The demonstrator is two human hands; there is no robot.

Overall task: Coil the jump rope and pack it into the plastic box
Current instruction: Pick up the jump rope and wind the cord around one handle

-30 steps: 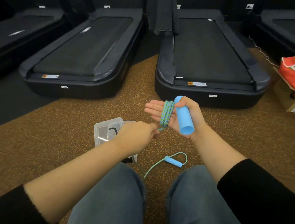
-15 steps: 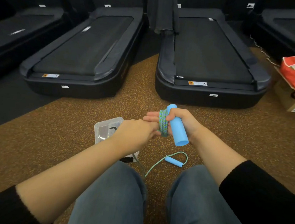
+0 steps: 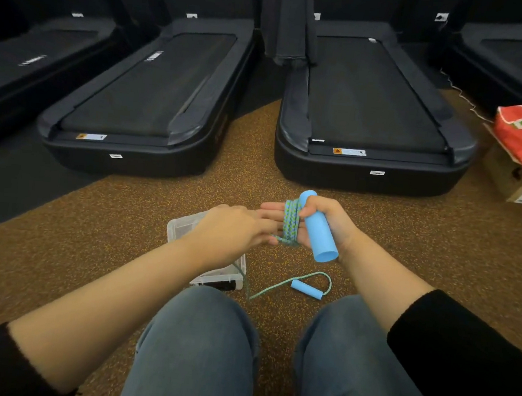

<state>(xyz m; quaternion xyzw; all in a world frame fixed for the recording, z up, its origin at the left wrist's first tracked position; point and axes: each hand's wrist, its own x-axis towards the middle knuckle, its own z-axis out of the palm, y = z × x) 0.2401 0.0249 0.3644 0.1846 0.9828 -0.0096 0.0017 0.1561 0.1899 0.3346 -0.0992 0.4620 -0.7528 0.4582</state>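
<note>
Jump rope (image 3: 290,222): partly coiled round right hand (image 3: 333,223) gripping blue handle (image 3: 318,234), left hand (image 3: 231,233) pinching strand (image 3: 276,238); second handle (image 3: 307,289) loose, plastic box (image 3: 181,233) not yet packed

The person sits on the speckled floor (image 3: 116,248), a clear plastic box (image 3: 184,226) in front of their left knee. Over the box, the left hand (image 3: 234,233) pinches the green jump rope (image 3: 290,224). Just right of the box, the right hand (image 3: 327,224) clasps a blue handle (image 3: 319,234), rope wound round its straight fingers. The second handle (image 3: 307,289) lies on the floor near the box's right side. Black treadmills (image 3: 374,113) stand beyond the box.
</note>
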